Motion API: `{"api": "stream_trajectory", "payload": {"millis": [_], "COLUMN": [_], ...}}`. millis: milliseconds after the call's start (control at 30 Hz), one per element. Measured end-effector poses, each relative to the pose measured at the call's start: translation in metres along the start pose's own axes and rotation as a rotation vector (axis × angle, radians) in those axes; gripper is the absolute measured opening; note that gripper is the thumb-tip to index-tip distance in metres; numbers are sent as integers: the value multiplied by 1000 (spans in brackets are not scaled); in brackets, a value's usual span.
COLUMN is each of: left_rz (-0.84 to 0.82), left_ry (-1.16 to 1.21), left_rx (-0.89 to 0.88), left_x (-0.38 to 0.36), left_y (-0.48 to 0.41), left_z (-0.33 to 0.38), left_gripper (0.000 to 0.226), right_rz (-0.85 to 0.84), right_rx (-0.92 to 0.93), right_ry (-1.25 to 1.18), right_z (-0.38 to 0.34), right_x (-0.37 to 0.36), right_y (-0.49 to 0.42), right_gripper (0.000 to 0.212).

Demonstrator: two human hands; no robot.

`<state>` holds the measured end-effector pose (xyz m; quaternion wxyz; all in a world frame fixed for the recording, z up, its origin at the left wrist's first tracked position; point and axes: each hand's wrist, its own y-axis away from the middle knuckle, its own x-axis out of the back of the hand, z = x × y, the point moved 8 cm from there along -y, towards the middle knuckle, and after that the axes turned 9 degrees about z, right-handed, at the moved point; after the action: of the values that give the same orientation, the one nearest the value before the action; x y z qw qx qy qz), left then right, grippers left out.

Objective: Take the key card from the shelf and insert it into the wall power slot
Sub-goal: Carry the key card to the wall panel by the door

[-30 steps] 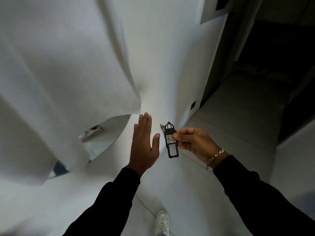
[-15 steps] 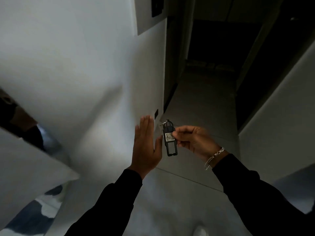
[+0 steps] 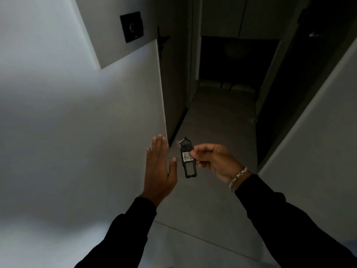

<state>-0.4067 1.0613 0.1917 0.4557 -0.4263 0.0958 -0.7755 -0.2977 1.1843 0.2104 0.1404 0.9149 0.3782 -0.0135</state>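
Note:
My right hand (image 3: pixel 214 160) pinches a black key card tag (image 3: pixel 189 161) by its right edge; the tag hangs upright, with a white number label and a metal ring on top. My left hand (image 3: pixel 159 169) is held flat and open just left of the tag, fingers pointing up, not touching it. A black square wall panel (image 3: pixel 131 27) is mounted high on the grey wall section at the upper left, well above and left of both hands. Whether it has a slot I cannot tell.
A white wall (image 3: pixel 77 132) fills the left side and ends at a corner near my left hand. A dim corridor with a grey tiled floor (image 3: pixel 218 120) runs ahead. A door handle (image 3: pixel 163 40) sticks out past the corner. Another wall (image 3: pixel 318 122) bounds the right.
The view has swung right and up: the white fabric and shelf area left the frame, and the black wall panel and corridor came into sight. Both hands keep their pose, tag still pinched.

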Motion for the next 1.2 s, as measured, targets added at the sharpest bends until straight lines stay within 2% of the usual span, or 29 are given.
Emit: {"api": "stream_trajectory", "payload": {"millis": [167, 367, 500, 667, 833, 933, 1000, 1100, 1200], "left_rz": [17, 37, 26, 36, 132, 224, 295, 393, 498], "left_ry": [-37, -67, -50, -54, -130, -178, -200, -275, -348], "left_rx": [-21, -27, -35, -10, 45, 167, 249, 266, 281], "left_x": [-41, -92, -121, -161, -199, -213, -212, -203, -178], "left_y": [-57, -137, -190, -248, -297, -326, -340, -360, -377], "left_z": [-7, -43, -50, -57, -77, -95, -101, -100, -103], "left_gripper": [66, 66, 68, 71, 68, 66, 66, 67, 67], "right_rz": [-11, -3, -9, -23, -173, -316, -385, -505, -579], "right_rx": [-31, -67, -75, -87, -197, -213, -211, -193, -183], "right_ry": [-22, -72, -67, -69, -189, -201, -160, -48, 0], "right_z": [-18, -23, -43, -67, -88, -114, -132, -154, -168], "right_x": [25, 47, 61, 81, 87, 82, 75, 57, 30], "right_y": [-71, -167, -223, -298, -376, -424, -449, -489, -523], "right_gripper": [14, 7, 17, 15, 7, 7, 11, 17, 11]}}
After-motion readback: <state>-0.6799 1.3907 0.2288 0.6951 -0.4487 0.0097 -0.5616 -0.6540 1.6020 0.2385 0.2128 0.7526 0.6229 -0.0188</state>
